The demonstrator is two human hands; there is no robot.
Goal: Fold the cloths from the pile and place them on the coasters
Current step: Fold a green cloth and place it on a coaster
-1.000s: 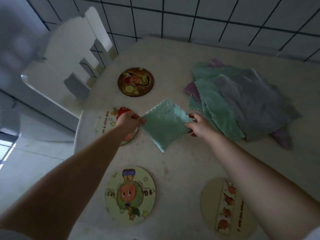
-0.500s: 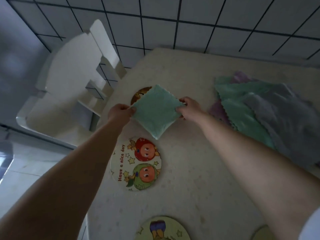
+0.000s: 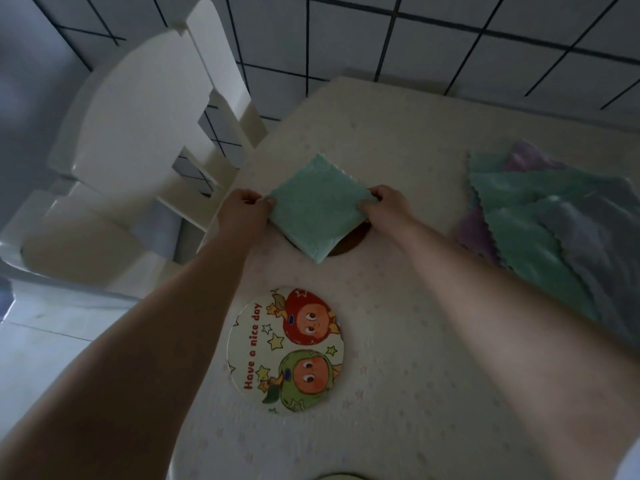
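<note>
A folded green cloth (image 3: 317, 207) lies as a diamond over the dark round coaster (image 3: 351, 240), of which only a brown sliver shows at its lower right. My left hand (image 3: 242, 211) pinches the cloth's left corner. My right hand (image 3: 388, 206) pinches its right corner. The pile of cloths (image 3: 554, 230), green, purple and grey, lies spread out at the right of the table. A round coaster (image 3: 285, 349) with two cartoon fruit faces and the words "Have a nice day" lies bare, nearer to me.
The cream table (image 3: 398, 143) reaches back to a tiled wall. A white plastic chair (image 3: 138, 133) stands close against the table's left edge. The rim of another coaster (image 3: 339, 476) peeks in at the bottom edge.
Both hands carried the folded green cloth away from me, from above the fruit coaster to the dark coaster, and lowered it until it covers that coaster.
</note>
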